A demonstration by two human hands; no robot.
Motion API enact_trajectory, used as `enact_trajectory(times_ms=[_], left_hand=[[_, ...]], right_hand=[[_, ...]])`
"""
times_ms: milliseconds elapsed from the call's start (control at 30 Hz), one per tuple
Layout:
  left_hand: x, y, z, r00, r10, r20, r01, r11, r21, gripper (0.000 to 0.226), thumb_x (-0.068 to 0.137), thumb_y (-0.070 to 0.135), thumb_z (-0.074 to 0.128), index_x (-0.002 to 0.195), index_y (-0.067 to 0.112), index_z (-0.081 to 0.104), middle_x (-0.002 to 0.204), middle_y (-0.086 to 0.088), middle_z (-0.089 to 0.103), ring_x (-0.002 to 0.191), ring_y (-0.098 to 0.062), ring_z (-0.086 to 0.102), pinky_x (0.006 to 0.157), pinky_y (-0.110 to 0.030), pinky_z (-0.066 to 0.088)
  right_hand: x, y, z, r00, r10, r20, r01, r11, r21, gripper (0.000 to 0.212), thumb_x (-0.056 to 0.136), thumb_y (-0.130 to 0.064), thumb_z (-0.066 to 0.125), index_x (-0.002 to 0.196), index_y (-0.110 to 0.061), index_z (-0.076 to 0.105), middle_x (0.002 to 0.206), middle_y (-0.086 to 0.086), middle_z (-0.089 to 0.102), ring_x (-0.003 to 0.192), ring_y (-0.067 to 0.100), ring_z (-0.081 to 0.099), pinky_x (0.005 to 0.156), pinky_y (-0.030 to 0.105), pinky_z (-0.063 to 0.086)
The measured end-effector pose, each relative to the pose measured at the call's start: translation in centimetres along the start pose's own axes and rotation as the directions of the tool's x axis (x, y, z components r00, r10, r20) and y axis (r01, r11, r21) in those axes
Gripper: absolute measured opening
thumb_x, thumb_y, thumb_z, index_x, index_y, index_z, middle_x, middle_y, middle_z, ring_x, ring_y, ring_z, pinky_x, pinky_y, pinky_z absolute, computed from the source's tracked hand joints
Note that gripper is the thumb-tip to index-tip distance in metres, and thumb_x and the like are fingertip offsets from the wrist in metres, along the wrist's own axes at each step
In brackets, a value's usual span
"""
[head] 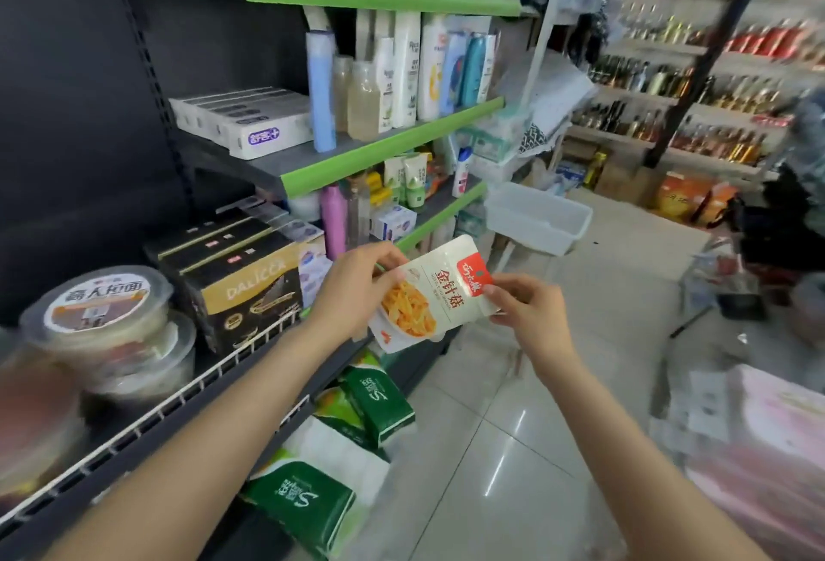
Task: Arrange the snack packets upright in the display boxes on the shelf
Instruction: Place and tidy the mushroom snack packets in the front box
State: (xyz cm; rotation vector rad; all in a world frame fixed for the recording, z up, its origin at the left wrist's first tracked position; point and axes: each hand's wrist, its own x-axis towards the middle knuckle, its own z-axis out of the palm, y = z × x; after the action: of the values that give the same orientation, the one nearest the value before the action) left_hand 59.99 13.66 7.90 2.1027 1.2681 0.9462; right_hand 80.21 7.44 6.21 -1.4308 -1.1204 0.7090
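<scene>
1. Head view: shop aisle, tiled floor point(513, 449), and a dark shelf point(250, 364) with a wire rail running along the person's left side. Black snack boxes point(241, 288) sit on it.
2. Same view: the snack packet point(428, 292) is in mid-air, just right of that shelf's front edge, not in any box yet. Its long axis is tilted, red top corner up and to the right.
3. Both hands pinch it: left hand point(357, 288) on the left edge, right hand point(527, 306) at the red corner.
4. Guessing the left hand does the placing since it's nearer the shelf. Can't see an open display box, though.
</scene>
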Motion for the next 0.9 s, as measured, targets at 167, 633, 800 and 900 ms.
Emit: enact_trajectory(times_ms=[167, 633, 800, 900], left_hand=[[12.2, -0.2, 5.9, 0.997, 0.053, 0.057, -0.053, 0.998, -0.018, 0.006, 0.089, 0.016, 0.062, 0.092, 0.018, 0.066, 0.087, 0.009, 0.064, 0.083, -0.009, 0.060, 0.077, -0.026, 0.049], [40.3, 1.0, 24.9, 0.960, 0.135, 0.244, -0.139, 0.990, -0.002, 0.008, 0.088, 0.019, 0.063, 0.094, 0.016, 0.067, 0.095, 0.004, 0.068, 0.086, -0.010, 0.063, 0.078, -0.028, 0.052], [50.1, 0.9, 33.1, 0.965, 0.057, 0.255, -0.061, 0.998, 0.008, 0.007, 0.089, 0.019, 0.062, 0.094, 0.020, 0.065, 0.090, 0.011, 0.062, 0.083, -0.008, 0.062, 0.072, -0.023, 0.050], [55.9, 0.5, 38.1, 0.970, -0.015, 0.241, 0.014, 1.000, 0.008, 0.010, 0.089, 0.015, 0.061, 0.096, 0.021, 0.065, 0.088, 0.009, 0.062, 0.082, -0.012, 0.062, 0.072, -0.031, 0.052]], right_hand=[[10.6, 2.4, -3.5, 0.996, 0.036, -0.076, -0.038, 0.999, -0.026, 0.022, 0.087, -0.006, 0.063, 0.075, -0.024, 0.067, 0.076, -0.003, 0.069, 0.069, 0.011, 0.063, 0.061, 0.026, 0.054], [36.6, 12.7, -15.2, 0.957, 0.173, -0.234, -0.179, 0.984, -0.003, 0.010, 0.086, -0.001, 0.062, 0.081, -0.008, 0.068, 0.071, 0.002, 0.066, 0.057, 0.004, 0.062, 0.051, 0.017, 0.051], [48.0, 17.7, -20.1, 0.962, 0.207, -0.179, -0.220, 0.974, -0.059, 0.018, 0.087, 0.000, 0.060, 0.094, -0.015, 0.068, 0.073, 0.003, 0.066, 0.065, 0.012, 0.063, 0.054, 0.020, 0.054], [54.3, 20.3, -22.7, 0.968, 0.217, -0.123, -0.229, 0.970, -0.086, 0.036, 0.086, 0.007, 0.054, 0.111, -0.017, 0.065, 0.078, 0.002, 0.064, 0.065, 0.013, 0.061, 0.054, 0.021, 0.054]])
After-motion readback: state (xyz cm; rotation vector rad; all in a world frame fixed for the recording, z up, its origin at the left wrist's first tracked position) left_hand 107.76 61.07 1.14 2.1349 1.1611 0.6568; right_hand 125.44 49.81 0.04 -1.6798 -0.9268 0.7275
